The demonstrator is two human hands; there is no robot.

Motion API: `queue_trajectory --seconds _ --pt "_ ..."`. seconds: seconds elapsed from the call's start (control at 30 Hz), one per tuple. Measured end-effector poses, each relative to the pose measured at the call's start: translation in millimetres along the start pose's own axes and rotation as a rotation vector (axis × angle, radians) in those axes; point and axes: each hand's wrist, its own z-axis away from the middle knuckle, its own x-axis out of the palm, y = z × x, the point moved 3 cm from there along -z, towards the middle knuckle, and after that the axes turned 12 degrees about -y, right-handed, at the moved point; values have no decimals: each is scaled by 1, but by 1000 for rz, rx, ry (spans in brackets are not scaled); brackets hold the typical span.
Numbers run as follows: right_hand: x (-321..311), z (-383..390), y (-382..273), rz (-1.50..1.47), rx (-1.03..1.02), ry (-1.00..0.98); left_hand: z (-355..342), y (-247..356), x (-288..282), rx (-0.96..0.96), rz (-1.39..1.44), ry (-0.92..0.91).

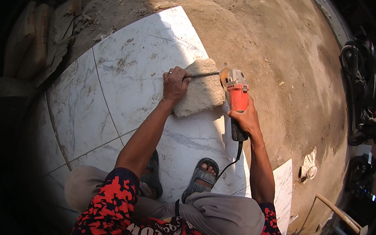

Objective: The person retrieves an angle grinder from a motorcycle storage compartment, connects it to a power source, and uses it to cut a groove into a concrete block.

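Note:
My left hand (176, 85) is closed around one end of a thin dark metal rod (204, 74). The rod lies over the top of a rough, pale stone block (201, 94), which rests on white marble-patterned tiles (134, 69). In my right hand (247, 118) is a red and grey angle grinder (237, 95), gripped by its body to the right of the block. Its tan disc (224, 77) is at the rod's far end; whether they touch is too small to tell. A black cord (229, 165) runs back from the grinder toward my sandalled foot.
Brown ground (285, 59) borders the tiles on the right. Sacks (28, 38) stand at the far left. Dark motorbike parts (360, 82) line the right side, with a crumpled white bag (309, 164) and a wooden pole (337, 211) nearer. My sandalled feet (201, 178) are close below the block.

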Motion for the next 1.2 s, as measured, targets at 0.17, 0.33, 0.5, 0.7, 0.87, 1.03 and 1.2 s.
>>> queue_trajectory --seconds 0.17,0.33,0.5,0.7,0.87,1.03,1.2 --pt "-1 1 -8 -8 11 -3 0 -1 0 1 -2 9" --pt "-2 0 -9 9 14 -9 0 0 1 2 -3 11" --pt "-2 -1 -6 17 29 -5 0 -1 1 -3 -8 -2" --pt "-5 -2 -12 4 39 -1 0 0 0 -7 2 -1" --pt "-5 -2 -14 11 5 8 -1 1 0 1 1 -9" --pt "-3 -4 -12 16 8 6 0 0 0 -6 -2 -14" --pt "-5 -2 -18 11 16 16 0 0 0 -7 -5 -21"
